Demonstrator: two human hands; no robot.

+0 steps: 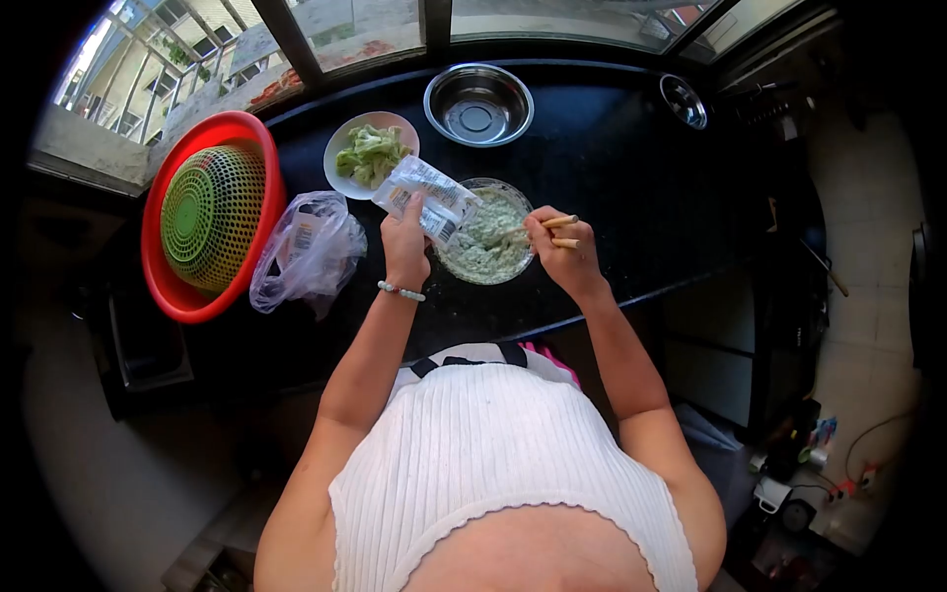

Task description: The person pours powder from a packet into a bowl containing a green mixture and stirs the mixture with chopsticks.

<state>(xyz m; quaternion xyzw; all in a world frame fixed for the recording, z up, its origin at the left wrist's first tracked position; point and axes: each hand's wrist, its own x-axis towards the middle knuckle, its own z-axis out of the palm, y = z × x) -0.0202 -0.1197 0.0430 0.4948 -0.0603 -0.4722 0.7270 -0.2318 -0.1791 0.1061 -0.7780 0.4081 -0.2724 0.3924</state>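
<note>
A clear bowl [452,264] on the black counter holds a pale green, lumpy mixture [488,240]. My left hand [405,245] grips a white printed packet [427,200], whose right end hangs over the bowl's left edge. Wrapped around a pair of wooden chopsticks [562,223], my right hand [564,252] is at the bowl's right rim. The lower ends of the chopsticks point toward the mixture and are hard to make out. Whether anything is leaving the packet cannot be seen.
Behind the packet, a white plate [340,185] holds pale green leafy pieces [372,155]. An empty steel bowl [478,106] stands near the window. Leftward are a plastic bag [311,252] and a red basin [155,259] with a green colander [212,217]. A small metal dish [683,102] lies back right.
</note>
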